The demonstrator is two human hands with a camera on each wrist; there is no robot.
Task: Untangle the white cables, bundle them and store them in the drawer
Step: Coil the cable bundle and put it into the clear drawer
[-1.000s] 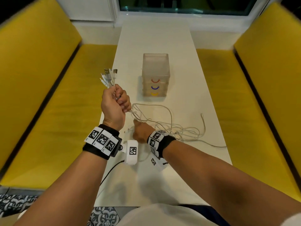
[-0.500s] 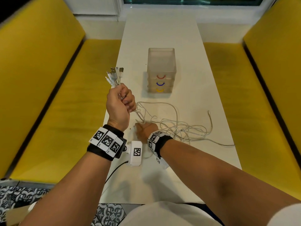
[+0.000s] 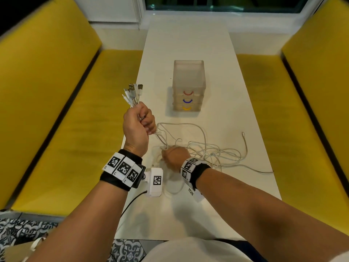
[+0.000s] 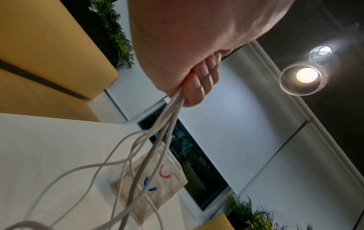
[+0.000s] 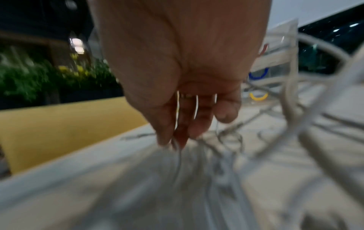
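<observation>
My left hand (image 3: 138, 121) is raised over the table's left edge and grips a bunch of white cables (image 4: 169, 118) in its fist. Their plugs (image 3: 133, 92) stick up above it. The cables hang down from it to a loose tangle (image 3: 207, 150) on the white table (image 3: 188, 44). Low at the tangle's left end, my right hand (image 3: 174, 156) pinches strands (image 5: 179, 155) between thumb and fingertips (image 5: 194, 132); that view is blurred. The translucent drawer unit (image 3: 188, 87) stands behind the tangle, its red, blue and yellow-handled drawers closed.
Yellow benches (image 3: 56, 129) run along both sides of the narrow table. One loose cable end (image 3: 245, 140) curls toward the table's right edge. A window (image 3: 226, 4) lies beyond the far end. A dark lead (image 3: 132, 203) trails off the near left edge.
The left hand keeps the bunch raised. The right hand stays at the tangle's left end, shifted only slightly. The head view has moved a little.
</observation>
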